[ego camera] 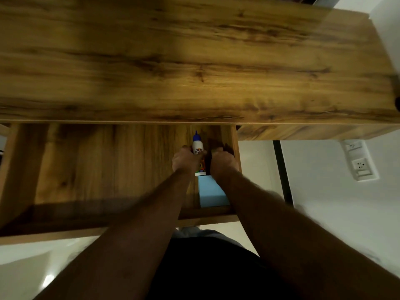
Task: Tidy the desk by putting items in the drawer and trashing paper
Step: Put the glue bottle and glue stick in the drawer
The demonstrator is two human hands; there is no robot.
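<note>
The desk's drawer (pixel 108 226) stands pulled out under the wooden desk top (pixel 194 61). Both my hands reach into its right end. My left hand (pixel 184 160) grips a white glue bottle (pixel 197 145) with a blue cap, its nozzle pointing to the back of the drawer. Close to the right of it is my right hand (pixel 224 163), knuckles up and fingers curled downward near the drawer's right wall; what lies under those fingers is hidden in shadow. A light blue pad (pixel 213 192) lies flat in the drawer's front right corner, between my forearms.
The drawer floor left of my hands is bare wood. The desk top shows only bare wood in this view. A white wall with socket plates (pixel 359 161) is on the right, and a black desk leg (pixel 281 169) runs down beside the drawer. Pale floor lies below.
</note>
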